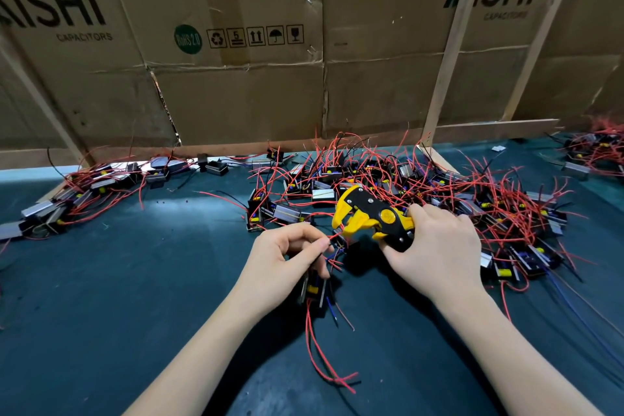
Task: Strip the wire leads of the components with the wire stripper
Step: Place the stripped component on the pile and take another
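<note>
Red wire leads trail off the near edge of the dark green counter (101, 280), loose ends hanging from the component (312, 290) tucked under the left hand (287, 257). That hand has thumb and forefinger pinched on one red lead (332, 237), feeding its tip toward the tool while the rest of the fingers curl over the component body to steady it, a sensible hold, since the lead needs to be taut and aimed. Just beside it, the right hand (435, 246) is wrapped around the handles of the yellow and black wire stripper (369, 213), head pointing left, its mouth apart and the lead's tip right at it; whether the wire is actually seated inside, I cannot tell. My read: this is the lining-up beat before the squeeze. Further back sits the big tangled pile of components (439, 192), red leads bristling everywhere, presumably the stock waiting its turn, within easy reach of the tool hand. Off to the left, a tidier row of components (84, 192) lies along the counter's back edge, possibly the finished ones. Behind it all stands a cardboard wall (253, 78) printed "AiSHi CAPACITORS" twice, with a green "RoHS 2.0" badge and a strip of handling symbols, one showing a "5".
</note>
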`<control>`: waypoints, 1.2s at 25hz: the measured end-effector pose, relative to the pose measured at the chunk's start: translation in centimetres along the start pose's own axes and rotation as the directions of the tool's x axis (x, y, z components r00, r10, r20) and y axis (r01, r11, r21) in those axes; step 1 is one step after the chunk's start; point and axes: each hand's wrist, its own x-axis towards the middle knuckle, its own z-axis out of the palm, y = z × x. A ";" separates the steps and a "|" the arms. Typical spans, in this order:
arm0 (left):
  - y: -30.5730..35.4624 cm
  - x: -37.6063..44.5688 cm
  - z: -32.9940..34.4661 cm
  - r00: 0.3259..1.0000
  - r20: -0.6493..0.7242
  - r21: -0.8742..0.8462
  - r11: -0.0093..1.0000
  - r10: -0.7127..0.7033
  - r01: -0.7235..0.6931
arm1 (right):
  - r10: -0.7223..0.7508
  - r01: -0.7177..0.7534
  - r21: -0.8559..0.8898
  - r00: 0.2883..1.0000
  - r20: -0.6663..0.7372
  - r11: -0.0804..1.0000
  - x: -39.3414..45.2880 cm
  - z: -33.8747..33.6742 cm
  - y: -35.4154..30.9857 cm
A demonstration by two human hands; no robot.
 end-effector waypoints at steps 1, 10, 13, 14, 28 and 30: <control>0.1 0.0 0.1 1.000 -0.005 -0.006 1.000 0.009 -0.009 | 0.003 -0.003 -0.004 1.000 0.002 1.000 0.0 0.0 0.0; 0.0 0.0 0.4 0.999 -0.035 0.056 0.998 -0.024 0.026 | 0.000 0.001 -0.018 0.998 0.055 1.000 -0.2 0.0 -0.5; -0.1 0.0 0.4 0.998 -0.051 0.072 0.996 -0.040 0.043 | 0.003 -0.002 -0.011 0.998 0.067 1.000 -0.1 0.0 -0.6; -0.1 0.0 0.4 0.998 -0.050 0.070 0.997 -0.038 0.041 | 0.007 -0.006 -0.017 0.997 0.074 1.000 -0.1 0.0 -0.6; 0.0 0.0 0.4 0.999 -0.020 0.053 0.997 -0.049 0.050 | 0.041 -0.040 -0.008 0.997 0.060 0.999 0.1 0.0 -0.4; 0.1 0.0 0.3 0.999 -0.013 0.050 0.998 -0.043 0.044 | 0.028 -0.028 0.002 0.999 0.037 1.000 0.1 -0.1 -0.5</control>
